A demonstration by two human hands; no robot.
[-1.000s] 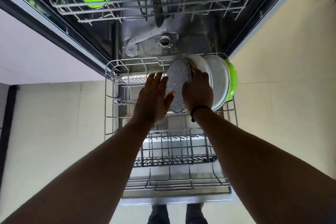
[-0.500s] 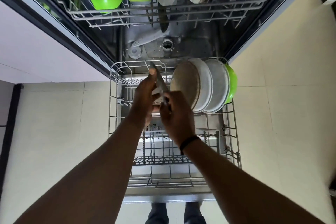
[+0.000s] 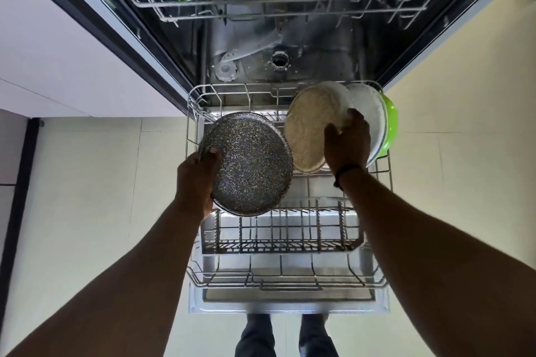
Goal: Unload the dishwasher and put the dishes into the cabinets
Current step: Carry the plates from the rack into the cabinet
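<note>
Two hands work: left hand (image 3: 195, 182) grips speckled dark plate (image 3: 251, 165) at its nine o'clock; right hand (image 3: 346, 143) grips beige plate (image 3: 309, 130). No writing legible.

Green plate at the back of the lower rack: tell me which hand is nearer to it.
Right. The right hand grips the beige plate two plates in front of the green plate. The left hand holds the dark speckled plate farther left.

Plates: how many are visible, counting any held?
4: a dark speckled plate in the left hand; a beige plate gripped by the right hand; two white plates racked behind it. More may be hidden.
</note>
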